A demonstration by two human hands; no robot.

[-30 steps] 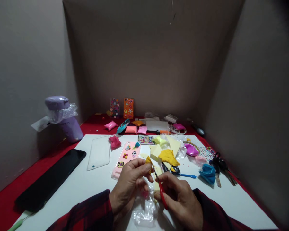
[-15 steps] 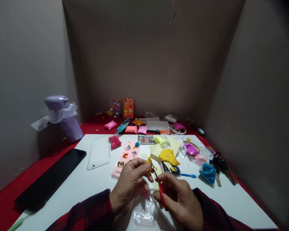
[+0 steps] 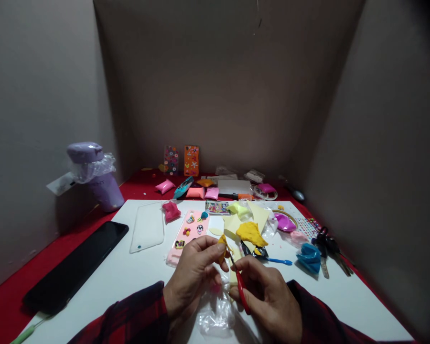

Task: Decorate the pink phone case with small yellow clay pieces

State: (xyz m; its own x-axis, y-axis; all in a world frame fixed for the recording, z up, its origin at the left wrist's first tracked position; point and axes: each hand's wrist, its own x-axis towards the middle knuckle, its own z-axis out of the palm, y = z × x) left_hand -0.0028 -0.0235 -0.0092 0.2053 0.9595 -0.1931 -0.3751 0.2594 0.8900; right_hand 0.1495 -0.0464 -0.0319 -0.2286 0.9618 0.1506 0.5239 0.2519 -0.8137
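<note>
My left hand [image 3: 197, 263] pinches a small piece of yellow-orange clay [image 3: 222, 246] between thumb and fingertips. In my right hand [image 3: 268, 291] is a pair of red-handled scissors [image 3: 241, 286], its blades pointing at the clay piece; whether they touch it I cannot tell. Clear plastic wrap [image 3: 215, 315] lies under my hands. Just behind the left hand is a pink phone case [image 3: 182, 234] with small decorations stuck on it, partly covered by the hand. A larger lump of yellow clay [image 3: 251, 233] sits beyond the scissors.
A blue modelling tool [image 3: 279, 261], a blue bag [image 3: 308, 258] and keys [image 3: 329, 248] are on the right. To the left lie a clear phone case [image 3: 147, 228] and a black phone [image 3: 77, 267]. A purple bottle [image 3: 105, 188] and clay packets [image 3: 195, 192] stand farther back.
</note>
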